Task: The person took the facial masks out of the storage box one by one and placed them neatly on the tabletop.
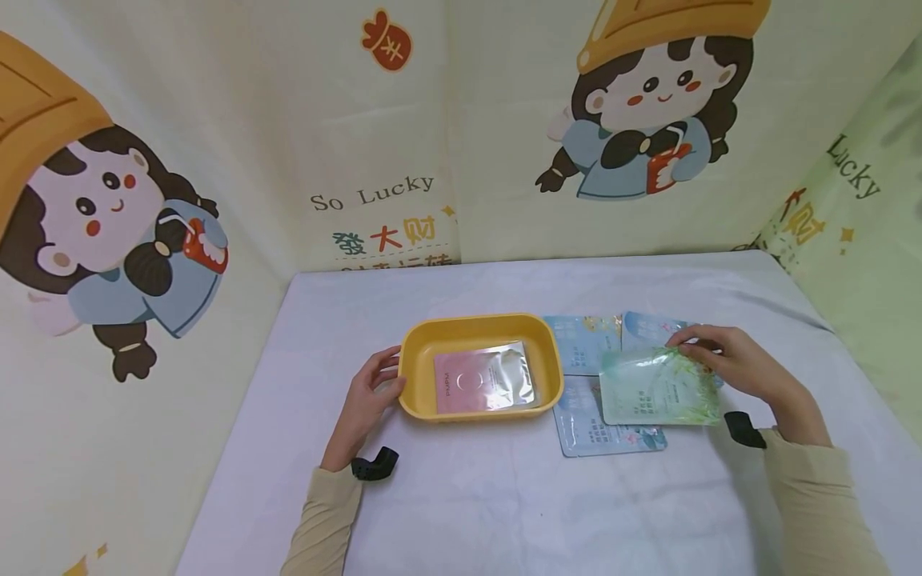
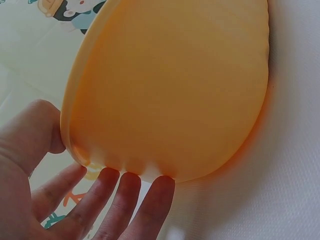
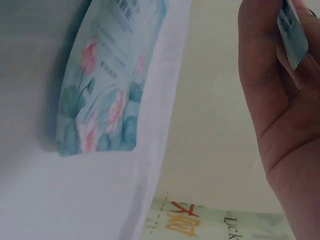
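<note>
My left hand [image 1: 367, 400] is at the left end of a yellow plastic basin [image 1: 410, 408]. Its spread fingertips [image 2: 111, 176] touch the outer wall, and the thumb lies against the rim. Inside the basin lies a pink and silver sachet [image 1: 479, 380], flat on the bottom. With thumb and fingers, my right hand [image 1: 742, 364] pinches the upper right corner of a green face-mask sachet [image 1: 655, 388]. That sachet overlaps several blue face-mask sachets [image 1: 583, 336] to the right of the basin. In the right wrist view, only a small corner of the held sachet [image 3: 292, 37] shows.
A white cloth covers the table [image 1: 475, 504]. Behind it hangs a printed curtain [image 1: 504, 224] with cartoon figures, and more curtain stands at both sides. One blue sachet with pink lotus flowers [image 3: 102, 95] lies near the right hand. Black wrist cameras [image 1: 374, 464] sit at both sleeves.
</note>
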`<state>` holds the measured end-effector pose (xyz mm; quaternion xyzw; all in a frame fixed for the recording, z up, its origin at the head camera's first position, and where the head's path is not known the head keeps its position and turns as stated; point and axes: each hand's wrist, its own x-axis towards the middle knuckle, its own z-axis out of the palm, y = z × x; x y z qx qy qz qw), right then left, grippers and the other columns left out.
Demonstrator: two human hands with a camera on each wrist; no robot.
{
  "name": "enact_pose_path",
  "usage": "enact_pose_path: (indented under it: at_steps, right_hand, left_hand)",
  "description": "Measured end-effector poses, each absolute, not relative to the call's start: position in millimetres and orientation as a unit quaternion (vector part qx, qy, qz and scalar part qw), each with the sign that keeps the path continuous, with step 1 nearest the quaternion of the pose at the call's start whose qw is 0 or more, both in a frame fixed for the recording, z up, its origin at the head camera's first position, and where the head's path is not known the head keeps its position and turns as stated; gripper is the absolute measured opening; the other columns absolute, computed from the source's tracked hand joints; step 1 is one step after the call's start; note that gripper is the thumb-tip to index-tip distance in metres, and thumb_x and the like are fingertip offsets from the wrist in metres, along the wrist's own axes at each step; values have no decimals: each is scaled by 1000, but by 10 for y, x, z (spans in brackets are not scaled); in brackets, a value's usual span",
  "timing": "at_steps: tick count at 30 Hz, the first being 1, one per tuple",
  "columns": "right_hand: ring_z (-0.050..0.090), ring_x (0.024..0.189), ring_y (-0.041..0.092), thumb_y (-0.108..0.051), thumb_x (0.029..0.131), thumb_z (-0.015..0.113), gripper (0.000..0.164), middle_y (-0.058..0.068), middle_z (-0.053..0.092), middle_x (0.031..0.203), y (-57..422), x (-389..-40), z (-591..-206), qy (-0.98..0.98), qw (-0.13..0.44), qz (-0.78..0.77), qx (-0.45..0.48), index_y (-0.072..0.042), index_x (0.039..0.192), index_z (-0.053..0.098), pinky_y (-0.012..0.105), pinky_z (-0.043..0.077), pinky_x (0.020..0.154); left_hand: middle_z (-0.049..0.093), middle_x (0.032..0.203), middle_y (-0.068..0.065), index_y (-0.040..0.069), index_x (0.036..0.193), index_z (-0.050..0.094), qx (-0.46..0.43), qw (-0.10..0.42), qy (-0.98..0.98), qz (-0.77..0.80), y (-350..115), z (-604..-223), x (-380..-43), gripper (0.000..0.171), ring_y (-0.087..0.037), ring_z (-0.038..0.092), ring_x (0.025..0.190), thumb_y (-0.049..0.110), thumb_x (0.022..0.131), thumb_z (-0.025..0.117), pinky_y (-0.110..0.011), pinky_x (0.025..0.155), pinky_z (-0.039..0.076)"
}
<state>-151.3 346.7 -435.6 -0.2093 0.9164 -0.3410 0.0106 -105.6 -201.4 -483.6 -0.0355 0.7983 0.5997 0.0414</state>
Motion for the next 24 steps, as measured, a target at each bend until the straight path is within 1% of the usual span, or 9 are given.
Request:
enact_pose_path:
  at_steps: [3, 6, 12, 16, 19, 21, 24]
  right_hand:
    - [60, 79, 0, 2, 94, 62, 17, 12, 66, 106, 3533, -1510, -4395, 917, 18, -343, -202, -6, 105, 71, 23, 48, 56]
    - [59, 80, -1, 3, 94, 62, 16, 9, 66, 107, 3600, -1512, -4438, 919, 23, -340, -198, -4, 105, 71, 23, 49, 57]
    - [59, 82, -3, 6, 91, 64, 19, 6, 67, 106, 3729, -1494, -4498, 921, 7, -334, -200, -9, 101, 72, 22, 47, 58]
    - [59, 81, -5, 8, 90, 64, 21, -6, 67, 103, 3799, -1484, -4543, 919, -2, -333, -210, -9, 100, 72, 22, 45, 55]
    - [59, 80, -5, 10, 89, 64, 22, -11, 65, 102, 3840, -1477, -4582, 920, 2, -328, -216, -8, 100, 72, 23, 44, 53]
    - [59, 79, -4, 10, 88, 64, 22, -9, 66, 101, 3860, -1472, -4608, 922, 7, -325, -212, -8, 100, 72, 23, 44, 53]
    - [58, 78, -3, 9, 88, 65, 21, 1, 68, 103, 3886, -1469, -4641, 926, 20, -319, -200, -8, 99, 72, 22, 45, 56]
  left_hand:
    - [51, 140, -9, 21, 144, 48, -36, 41, 799, 599, -2013, -4835, -1052, 53, -27, 54, 123, 18, 95, 67, -25, 90, 55]
    - [52, 140, -9, 20, 144, 48, -35, 41, 799, 599, -2013, -4839, -1054, 53, -27, 54, 123, 18, 95, 67, -24, 91, 55]
    - [52, 139, -9, 19, 144, 48, -34, 41, 799, 599, -2007, -4840, -1042, 53, -27, 55, 123, 18, 95, 67, -25, 93, 54]
    - [53, 138, -9, 20, 143, 49, -35, 38, 797, 601, -2006, -4846, -1045, 52, -27, 55, 122, 17, 95, 67, -23, 91, 55]
    - [53, 138, -10, 19, 143, 49, -32, 35, 798, 601, -2005, -4858, -1053, 52, -28, 55, 122, 16, 95, 67, -22, 90, 54]
    - [53, 138, -11, 18, 143, 49, -29, 34, 799, 600, -2005, -4866, -1058, 52, -28, 55, 122, 16, 94, 67, -21, 90, 54]
    - [53, 139, -11, 17, 144, 48, -29, 34, 800, 598, -2006, -4877, -1062, 53, -29, 55, 122, 16, 95, 67, -20, 90, 54]
